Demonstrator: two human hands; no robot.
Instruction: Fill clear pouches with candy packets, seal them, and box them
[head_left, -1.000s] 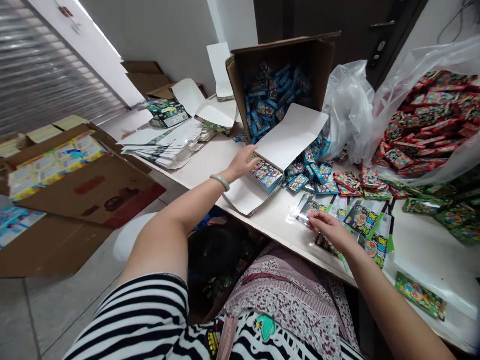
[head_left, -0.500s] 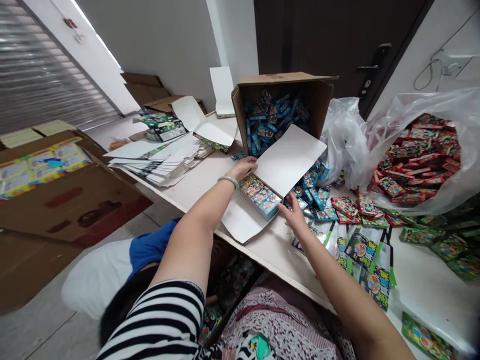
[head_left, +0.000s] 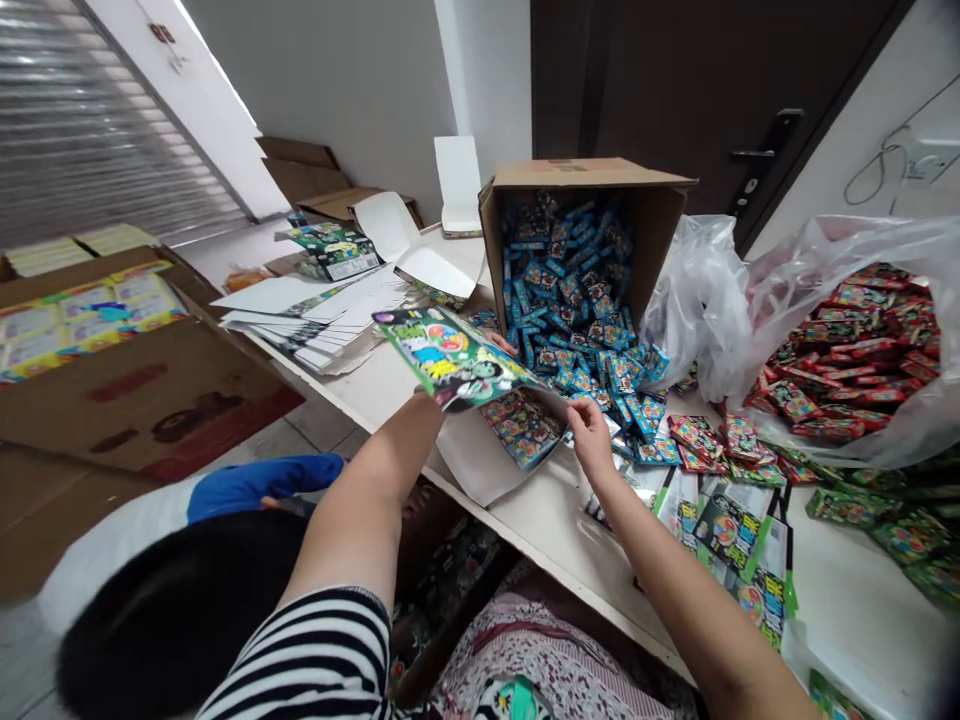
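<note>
Head camera view, looking down: nearest are a black-and-white striped sleeve (head_left: 307, 640) and a patterned apron (head_left: 555, 650), both cut off by the bottom edge; at lower left another person's dark-haired head (head_left: 180, 610) has moved further left than half a second ago, and what that person's hands do is hard to make out. On the white table (head_left: 551, 525) ahead sits a small open box (head_left: 480, 465), its white front flap spread toward the wearer; inside, rows of small packets (head_left: 525, 428) are partly hidden under the lid (head_left: 450, 355), which half a second ago leaned back, white side up, and now tips forward with its printed side showing. The right hand (head_left: 591, 432) is at the box's right corner, fingers drawn narrow and touching the edge; whether they pinch it, I cannot tell. The left hand (head_left: 501, 343) is mostly hidden behind the lid, only some fingers showing, so its grip cannot be told. Right of the box lie printed flat sheets (head_left: 724, 530); beyond it, blue packets (head_left: 585, 350), more of them in view now that the lid has come forward, spill from a cardboard carton (head_left: 592, 172); further right, red packets (head_left: 862, 370) fill a clear plastic bag (head_left: 780, 290); a dark door (head_left: 637, 90) stands behind.
</note>
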